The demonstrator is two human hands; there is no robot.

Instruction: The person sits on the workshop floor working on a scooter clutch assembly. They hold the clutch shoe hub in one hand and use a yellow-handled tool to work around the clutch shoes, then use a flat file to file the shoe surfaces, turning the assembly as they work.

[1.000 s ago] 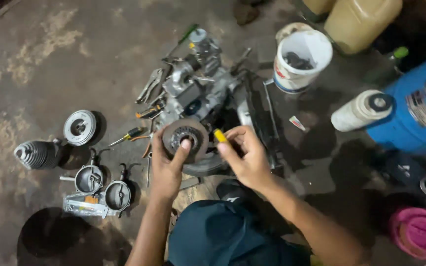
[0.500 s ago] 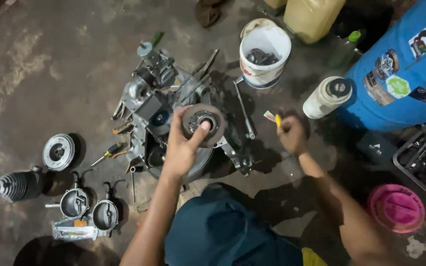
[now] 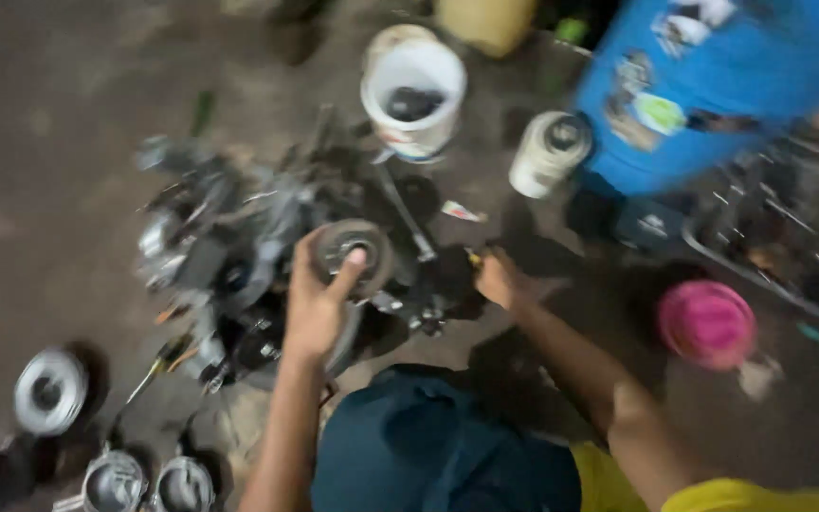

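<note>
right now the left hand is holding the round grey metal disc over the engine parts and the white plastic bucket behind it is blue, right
Not quite. The left hand does hold the round grey metal disc over the engine parts, but the head view shows the plastic bucket behind it is white; the blue thing is a drum.

The right hand (image 3: 497, 278), which a second ago sat close beside the round grey metal disc (image 3: 351, 252) with a yellow-handled tool at its fingertips, has drawn away to the right and now lies lower on the concrete floor (image 3: 59, 190), well apart from the disc. The left hand (image 3: 317, 303) has shifted its grip, one finger now laid across the disc's face. The view has swung right and blurred.
</note>
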